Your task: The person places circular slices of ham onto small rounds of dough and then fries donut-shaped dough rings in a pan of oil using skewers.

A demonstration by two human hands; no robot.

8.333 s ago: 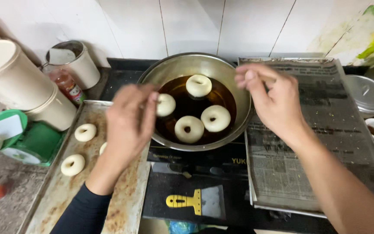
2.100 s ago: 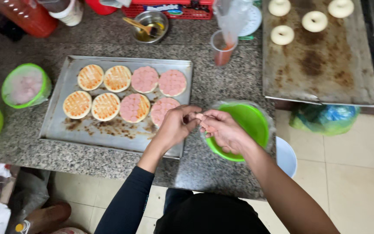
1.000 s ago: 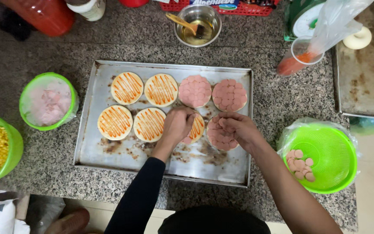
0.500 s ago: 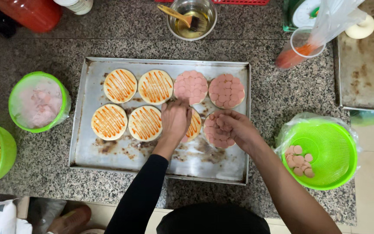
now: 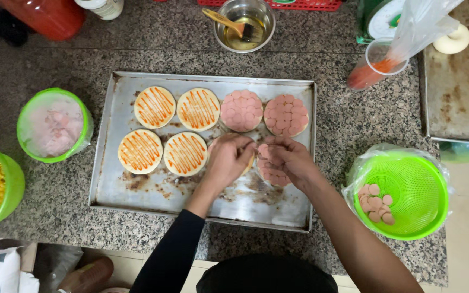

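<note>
Two hands: left hand (image 5: 229,159) and right hand (image 5: 287,159) pinching sausage slices (image 5: 264,150).
Hidden: dough round (image 5: 251,163) beneath them.
Open room: baking tray (image 5: 202,195) front edge bare.

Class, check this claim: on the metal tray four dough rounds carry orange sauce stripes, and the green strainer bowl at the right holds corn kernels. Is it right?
Not quite. The head view shows the green strainer bowl holding pink sausage slices, not corn kernels. The rest stands: four sauce-striped dough rounds lie on the metal tray.

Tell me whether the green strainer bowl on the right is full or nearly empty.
Nearly empty: the green strainer bowl holds only a few pink sausage slices at its left side.
</note>
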